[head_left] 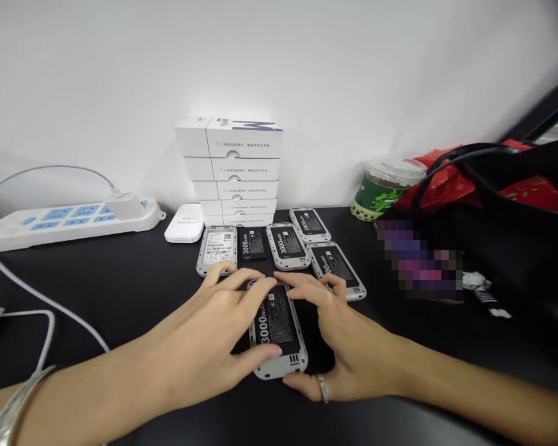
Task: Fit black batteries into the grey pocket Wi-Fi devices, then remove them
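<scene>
A grey-white device (279, 365) with a black 3000mAh battery (279, 319) in it lies on the black table, between both hands. My left hand (218, 322) rests over its left side, thumb on the battery's lower part and fingers at the upper edge. My right hand (339, 328) is curved round the right side, thumb near the bottom edge and fingertips at the top; it wears a ring. Behind are an open device with a label (217, 248), a loose battery (252, 243) and several devices with batteries, such as one at the centre (288, 246).
White boxes (235, 170) stand stacked against the wall. Left of them are white covers (185, 224) and a power strip (74, 220) with a charger and cables. At right are a drink cup (385, 189), a pixelated object (418, 263) and a black bag (516, 229) with red plastic.
</scene>
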`<action>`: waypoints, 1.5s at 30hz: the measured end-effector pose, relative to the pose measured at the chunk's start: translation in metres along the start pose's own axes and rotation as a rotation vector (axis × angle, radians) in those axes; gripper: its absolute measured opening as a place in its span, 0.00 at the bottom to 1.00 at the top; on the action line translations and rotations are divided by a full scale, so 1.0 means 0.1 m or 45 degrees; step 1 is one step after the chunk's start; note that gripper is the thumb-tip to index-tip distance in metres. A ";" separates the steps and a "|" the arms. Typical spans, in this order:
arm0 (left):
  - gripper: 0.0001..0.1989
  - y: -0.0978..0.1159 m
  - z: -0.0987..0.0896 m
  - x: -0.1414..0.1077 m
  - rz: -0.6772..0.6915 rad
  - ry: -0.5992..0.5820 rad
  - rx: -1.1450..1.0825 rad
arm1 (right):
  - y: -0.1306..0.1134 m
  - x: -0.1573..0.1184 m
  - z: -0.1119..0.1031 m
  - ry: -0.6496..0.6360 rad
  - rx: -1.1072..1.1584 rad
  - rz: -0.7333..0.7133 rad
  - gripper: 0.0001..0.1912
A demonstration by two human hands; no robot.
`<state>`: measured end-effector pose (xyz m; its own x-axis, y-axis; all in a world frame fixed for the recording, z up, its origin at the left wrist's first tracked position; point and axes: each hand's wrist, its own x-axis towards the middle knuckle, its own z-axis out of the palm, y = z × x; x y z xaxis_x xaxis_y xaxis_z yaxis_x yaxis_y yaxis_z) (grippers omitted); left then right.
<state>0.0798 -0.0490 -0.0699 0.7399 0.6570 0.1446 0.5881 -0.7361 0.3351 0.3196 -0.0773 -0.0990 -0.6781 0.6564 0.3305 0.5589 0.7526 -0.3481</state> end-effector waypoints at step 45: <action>0.30 -0.28 -0.18 0.17 -0.149 -0.087 -0.260 | -0.03 0.13 -0.24 -0.150 -0.165 -0.005 0.49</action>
<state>0.0707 -0.0144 -0.0603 0.6951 0.7182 0.0327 0.5982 -0.6029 0.5279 0.3200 -0.0701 -0.0729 -0.7275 0.6484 0.2243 0.6077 0.7607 -0.2281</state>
